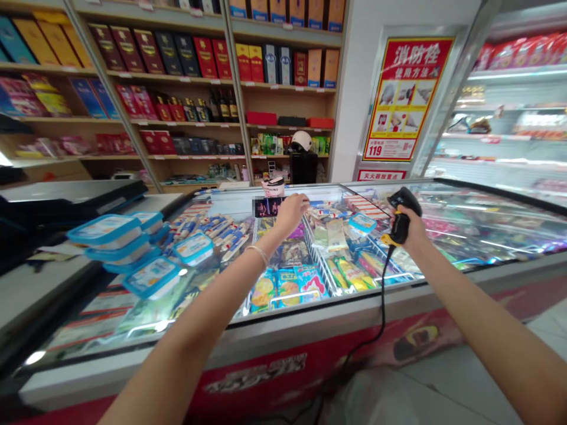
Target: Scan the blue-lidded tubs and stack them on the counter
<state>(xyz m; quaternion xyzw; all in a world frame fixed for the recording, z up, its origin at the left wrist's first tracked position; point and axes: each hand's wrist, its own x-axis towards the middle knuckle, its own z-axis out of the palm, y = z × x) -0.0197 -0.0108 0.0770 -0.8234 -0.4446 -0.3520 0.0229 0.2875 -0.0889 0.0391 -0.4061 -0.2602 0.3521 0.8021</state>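
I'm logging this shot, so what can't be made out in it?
Head view:
Left hand: its back hides the palm; grip unclear.
Black-and-yellow plastic scanner: handle partly covered by the right hand.
Small white shelf tags: print too small.
Thin black cable: blurred toward the bottom edge.

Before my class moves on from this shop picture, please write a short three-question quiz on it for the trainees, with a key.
1. Choose one. What does the right hand grip?
(a) a bottle
(b) a corded handheld scanner
(c) a pair of scissors

2. True or false: the bracelet is on the right arm.

3. Fill the gap: the tubs piled toward the left end of the freezer have ____ lids.

Key: 1 is b. 2 is false; it is on the left arm. 3 is blue.
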